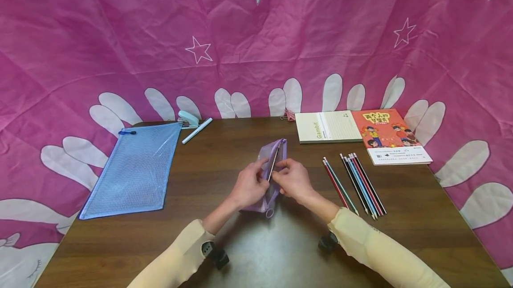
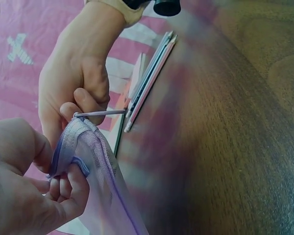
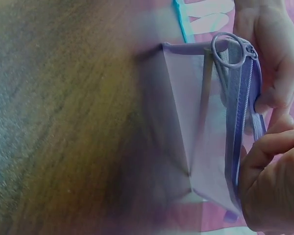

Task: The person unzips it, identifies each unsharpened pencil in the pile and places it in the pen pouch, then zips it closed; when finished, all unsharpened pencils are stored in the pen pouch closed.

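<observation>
plainly, pouch: lilac mesh pouch [image 1: 272, 170] stands on edge at mid-table, zip side up
left hand [image 1: 250, 185]: pinches one lip, steadying it
right hand [image 1: 294, 180]: pinches the other lip, spreading the mouth
pencils [image 1: 356, 183]: laid together, just right of it

A: On the pale green rectangular notebook [image 1: 327, 126] we read "Gambit", printed sideways along its left margin.

B: The orange illustrated paperback book [image 1: 388, 135] bears yellow Chinese title characters; we cannot make them out.
</observation>
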The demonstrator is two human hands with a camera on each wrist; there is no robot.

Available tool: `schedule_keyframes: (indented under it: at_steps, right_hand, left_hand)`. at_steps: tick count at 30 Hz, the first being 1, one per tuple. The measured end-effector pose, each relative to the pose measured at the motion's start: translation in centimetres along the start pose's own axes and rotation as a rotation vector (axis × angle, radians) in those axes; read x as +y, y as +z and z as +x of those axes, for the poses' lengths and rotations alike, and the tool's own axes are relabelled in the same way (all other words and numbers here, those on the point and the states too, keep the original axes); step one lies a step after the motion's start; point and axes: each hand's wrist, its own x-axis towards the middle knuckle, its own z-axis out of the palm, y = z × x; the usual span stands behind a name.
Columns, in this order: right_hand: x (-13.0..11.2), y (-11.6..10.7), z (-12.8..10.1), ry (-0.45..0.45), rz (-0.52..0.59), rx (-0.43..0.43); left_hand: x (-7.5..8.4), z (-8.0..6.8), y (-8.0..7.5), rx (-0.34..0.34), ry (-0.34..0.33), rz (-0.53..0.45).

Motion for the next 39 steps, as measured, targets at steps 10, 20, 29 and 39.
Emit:
schedule_keyframes:
  at_steps: [10, 20, 29, 39]
  right_hand:
    - [-0.2, -3.1, -0.1, -0.067, 0.016, -0.015]
    - [1.8, -12.2, 0.7, -0.058, -0.248, -0.079]
    - [3.4, -17.2, 0.7, -0.048, -0.470, -0.105]
    - [4.7, -19.4, 0.9, -0.034, -0.625, -0.128]
  left_hand:
    - [-0.2, 0.1, -0.3, 0.013, 0.002, 0.000]
    - [-0.5, 0.1, -0.4, 0.008, 0.028, 0.009]
    - [-0.7, -0.1, -0.4, -0.016, 0.011, 0.005]
    - [-0.7, -0.3, -0.4, -0.022, 0.009, -0.003]
